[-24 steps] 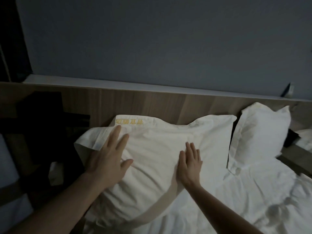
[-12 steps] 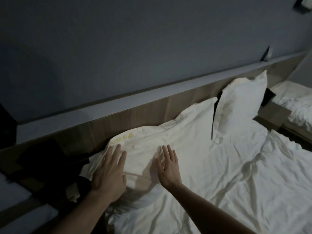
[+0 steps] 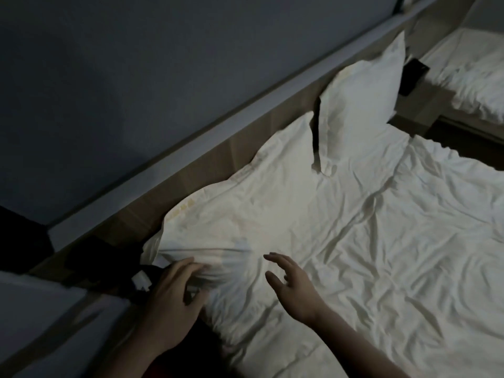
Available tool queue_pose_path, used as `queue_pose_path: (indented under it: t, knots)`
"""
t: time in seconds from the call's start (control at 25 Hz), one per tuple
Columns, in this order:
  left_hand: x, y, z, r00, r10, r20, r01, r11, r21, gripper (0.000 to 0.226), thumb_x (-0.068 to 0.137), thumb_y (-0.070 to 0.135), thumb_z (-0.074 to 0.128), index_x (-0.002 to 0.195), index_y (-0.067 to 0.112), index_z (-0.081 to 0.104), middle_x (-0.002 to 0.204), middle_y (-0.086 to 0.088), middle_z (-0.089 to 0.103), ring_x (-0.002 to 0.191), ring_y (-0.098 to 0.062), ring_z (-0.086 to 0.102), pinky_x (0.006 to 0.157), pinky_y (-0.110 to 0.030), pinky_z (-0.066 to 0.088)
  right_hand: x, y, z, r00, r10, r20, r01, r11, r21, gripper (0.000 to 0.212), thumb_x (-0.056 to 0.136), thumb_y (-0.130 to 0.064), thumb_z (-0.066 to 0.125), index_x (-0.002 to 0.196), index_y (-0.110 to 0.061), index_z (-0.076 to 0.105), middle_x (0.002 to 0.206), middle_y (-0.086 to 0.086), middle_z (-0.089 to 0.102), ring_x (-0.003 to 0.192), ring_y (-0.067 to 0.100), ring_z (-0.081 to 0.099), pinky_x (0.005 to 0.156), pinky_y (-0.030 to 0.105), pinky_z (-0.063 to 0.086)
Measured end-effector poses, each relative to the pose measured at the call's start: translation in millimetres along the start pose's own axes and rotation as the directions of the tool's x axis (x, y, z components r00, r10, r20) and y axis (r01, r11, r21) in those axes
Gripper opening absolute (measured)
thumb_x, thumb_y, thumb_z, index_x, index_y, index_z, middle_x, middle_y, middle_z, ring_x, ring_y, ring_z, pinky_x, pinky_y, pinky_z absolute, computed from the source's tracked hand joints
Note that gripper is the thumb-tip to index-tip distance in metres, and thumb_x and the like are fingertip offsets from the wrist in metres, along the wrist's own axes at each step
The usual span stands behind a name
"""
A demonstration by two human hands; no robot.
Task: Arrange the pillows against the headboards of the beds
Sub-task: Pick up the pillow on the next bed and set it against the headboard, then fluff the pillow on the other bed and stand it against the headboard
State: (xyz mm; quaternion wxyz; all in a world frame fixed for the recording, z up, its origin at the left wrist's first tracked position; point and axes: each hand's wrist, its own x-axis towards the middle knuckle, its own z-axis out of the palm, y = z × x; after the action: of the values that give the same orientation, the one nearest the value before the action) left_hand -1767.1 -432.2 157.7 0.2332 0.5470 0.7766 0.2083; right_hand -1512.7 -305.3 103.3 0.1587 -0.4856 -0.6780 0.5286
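Gripping the near pillow by its bunched lower-left corner, the left hand has fingers pinched on fabric while the pillow lies slumped against the headboard. Rightward, the right hand hovers with fingers loosely spread, holding nothing; squaring this pillow beside the far pillow looks next.

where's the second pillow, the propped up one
In the head view, upper right: the upright pillow leans on the wooden headboard, just right of the flatter pillow.
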Motion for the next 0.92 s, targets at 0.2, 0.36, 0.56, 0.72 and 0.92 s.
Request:
queue_pose_path:
  t: [0.2,0.36,0.56,0.72,0.92]
  knots:
    - [-70,29,-10,0.999,0.048,0.001,-0.048,0.99,-0.131,0.034,0.086,0.031,0.072,0.116,0.042,0.061,0.129,0.049,0.046,0.125,0.027,0.039,0.098,0.006,0.027,-111,-23,-20,0.994,0.054,-0.091,-0.037,0.985,0.17,0.033,0.101,-0.026,0.063,0.126,-0.046,0.066,0.132,-0.033,0.06,0.126,-0.01,0.055,0.106,0.026,0.051]
    - [-139,38,-13,0.993,0.074,0.092,-0.043,0.953,-0.299,0.036,0.089,0.022,0.078,0.119,0.039,0.069,0.135,0.028,0.058,0.129,0.008,0.052,0.103,-0.008,0.039,-215,-41,-14,0.986,0.116,-0.12,-0.081,0.961,0.265,0.03,0.102,-0.025,0.062,0.121,-0.047,0.069,0.128,-0.021,0.067,0.122,-0.01,0.059,0.094,0.016,0.052]
    - [-236,60,-12,0.968,0.099,0.231,0.024,0.877,-0.479,0.041,0.094,0.019,0.073,0.117,0.052,0.066,0.128,0.024,0.066,0.123,0.009,0.057,0.104,-0.019,0.045,-341,-43,-1,0.969,0.164,-0.182,-0.102,0.944,0.313,0.029,0.103,-0.02,0.062,0.12,-0.041,0.072,0.125,-0.013,0.073,0.122,-0.001,0.065,0.091,0.015,0.052]
    - [-283,82,2,0.941,0.184,0.285,-0.019,0.867,-0.498,0.035,0.095,0.019,0.071,0.117,0.046,0.068,0.125,0.02,0.07,0.122,0.004,0.061,0.102,-0.022,0.049,-432,-30,-4,0.933,0.229,-0.277,-0.122,0.927,0.355,0.026,0.104,-0.024,0.06,0.12,-0.04,0.073,0.13,-0.016,0.071,0.125,0.003,0.064,0.107,0.038,0.051]
    - [-313,130,31,0.895,0.327,0.302,-0.175,0.883,-0.435,0.034,0.083,0.041,0.069,0.117,0.044,0.068,0.123,0.019,0.069,0.119,0.002,0.063,0.099,-0.022,0.05,-526,-1,-8,0.862,0.315,-0.397,-0.13,0.894,0.428,0.027,0.097,-0.037,0.059,0.121,-0.042,0.073,0.123,-0.01,0.075,0.125,0.005,0.065,0.111,0.051,0.049]
